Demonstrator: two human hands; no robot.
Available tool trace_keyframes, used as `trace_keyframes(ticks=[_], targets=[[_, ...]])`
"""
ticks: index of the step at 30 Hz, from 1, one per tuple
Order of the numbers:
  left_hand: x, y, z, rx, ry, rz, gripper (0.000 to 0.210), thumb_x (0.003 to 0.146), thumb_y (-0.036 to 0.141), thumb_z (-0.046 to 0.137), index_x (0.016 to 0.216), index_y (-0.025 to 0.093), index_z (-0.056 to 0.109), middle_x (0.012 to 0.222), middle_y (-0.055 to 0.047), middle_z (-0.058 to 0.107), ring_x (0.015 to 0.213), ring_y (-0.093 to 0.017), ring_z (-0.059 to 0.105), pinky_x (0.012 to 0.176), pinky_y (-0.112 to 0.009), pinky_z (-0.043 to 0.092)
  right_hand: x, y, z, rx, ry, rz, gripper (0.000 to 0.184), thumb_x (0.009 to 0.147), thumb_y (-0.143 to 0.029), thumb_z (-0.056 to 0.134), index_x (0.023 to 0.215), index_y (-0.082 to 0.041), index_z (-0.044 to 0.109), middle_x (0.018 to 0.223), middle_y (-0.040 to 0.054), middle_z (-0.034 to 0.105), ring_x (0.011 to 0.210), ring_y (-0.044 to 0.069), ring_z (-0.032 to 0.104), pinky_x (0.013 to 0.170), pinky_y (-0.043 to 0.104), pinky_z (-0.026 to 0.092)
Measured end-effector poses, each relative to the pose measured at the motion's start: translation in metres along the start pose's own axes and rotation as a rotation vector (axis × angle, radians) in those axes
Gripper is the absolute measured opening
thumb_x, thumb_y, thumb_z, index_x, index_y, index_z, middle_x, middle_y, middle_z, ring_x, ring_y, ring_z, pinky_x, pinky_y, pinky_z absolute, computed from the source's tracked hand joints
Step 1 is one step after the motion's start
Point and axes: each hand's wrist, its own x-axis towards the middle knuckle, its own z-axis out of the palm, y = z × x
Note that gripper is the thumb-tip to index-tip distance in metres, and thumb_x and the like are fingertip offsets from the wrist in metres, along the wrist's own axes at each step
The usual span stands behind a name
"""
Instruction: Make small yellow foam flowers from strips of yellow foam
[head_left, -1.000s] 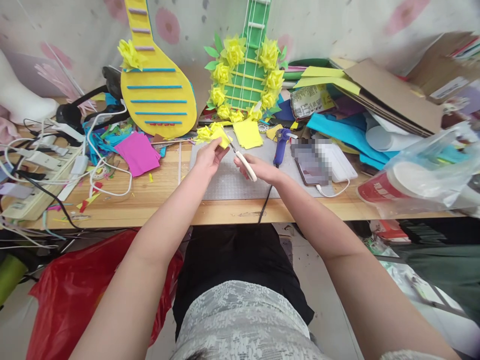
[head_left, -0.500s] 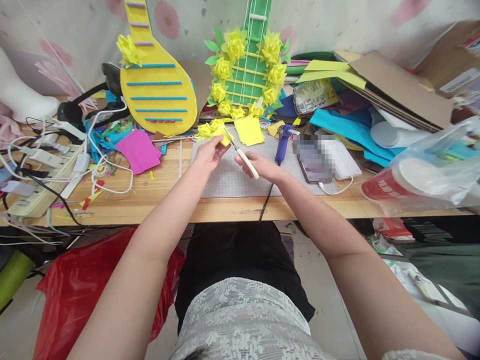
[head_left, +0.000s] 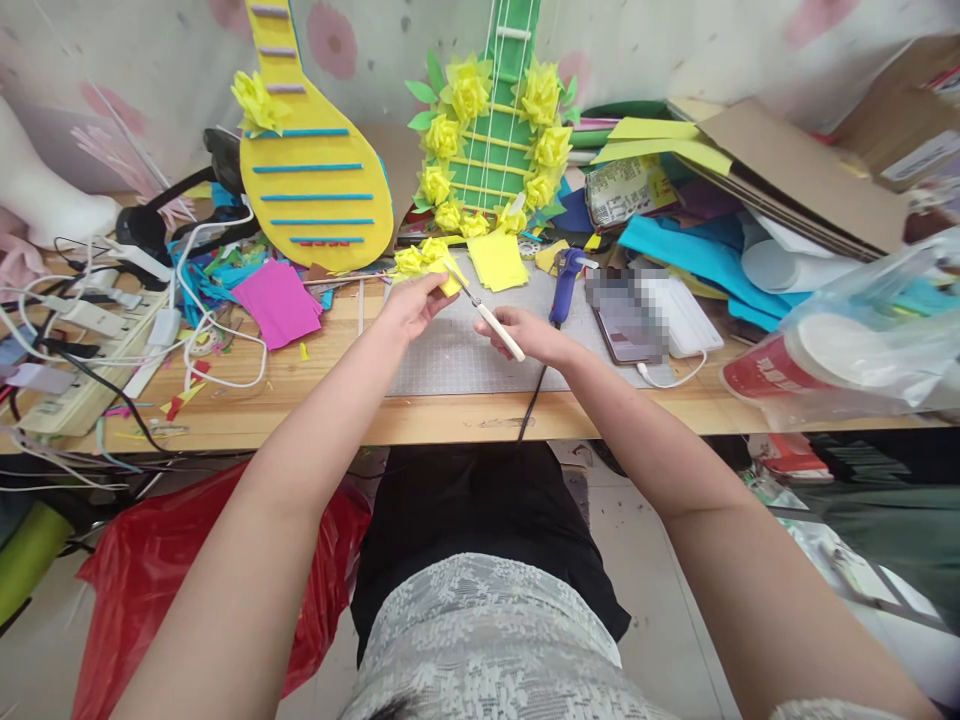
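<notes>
In my left hand [head_left: 418, 304] is a small piece of yellow paper [head_left: 451, 284], pinched between thumb and fingers. White-handled scissors [head_left: 501, 331] are gripped in my right hand [head_left: 519, 332], their blades pointing up and left against that paper. Just behind lies a stack of yellow paper squares [head_left: 499, 262], apart from both hands. Several yellow paper flowers [head_left: 417, 258] rest by my left fingertips. Both hands are above a grey cutting mat [head_left: 442, 368].
A blue glue gun [head_left: 564, 290] and a phone [head_left: 624, 325] lie right of my hands. Two paper-craft instruments, one yellow [head_left: 319, 200] and one green [head_left: 499, 150], lean at the wall. Magenta paper [head_left: 279, 305] and cables are left; a bagged red cup [head_left: 780, 365] is right.
The scissors and my right hand have shifted slightly right and down. My left hand has hardly moved and still pinches the yellow paper.
</notes>
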Motion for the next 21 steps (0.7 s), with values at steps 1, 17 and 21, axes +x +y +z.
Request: trace_keyframes(ticks=[1, 17, 21], targets=[[0.001, 0.0, -0.001, 0.017, -0.005, 0.002, 0.009, 0.078, 0.002, 0.062, 0.076, 0.01, 0.064, 0.069, -0.001, 0.069, 0.068, -0.009, 0.065, 0.085, -0.03, 0.06, 0.0, 0.001, 0.0, -0.017, -0.013, 0.001, 0.056, 0.068, -0.073, 0.064, 0.068, -0.02, 0.043, 0.06, -0.0063, 0.043, 0.054, 0.007, 0.04, 0.053, 0.024, 0.031], [-0.007, 0.013, -0.008, 0.27, -0.138, 0.038, 0.017, 0.078, -0.001, 0.058, 0.065, 0.008, 0.063, 0.066, -0.003, 0.066, 0.061, -0.009, 0.062, 0.086, -0.037, 0.058, -0.002, 0.008, -0.003, -0.062, -0.037, -0.034, 0.055, 0.071, -0.069, 0.065, 0.065, -0.021, 0.038, 0.054, -0.0074, 0.041, 0.048, 0.006, 0.037, 0.049, 0.023, 0.027], [-0.007, 0.012, -0.009, 0.308, -0.159, 0.044, 0.019, 0.078, -0.001, 0.058, 0.063, 0.009, 0.062, 0.062, -0.001, 0.063, 0.06, -0.008, 0.06, 0.085, -0.036, 0.058, -0.006, 0.006, -0.005, -0.02, -0.077, -0.033, 0.054, 0.072, -0.067, 0.066, 0.066, -0.021, 0.038, 0.054, -0.0072, 0.043, 0.047, 0.006, 0.041, 0.048, 0.023, 0.03]])
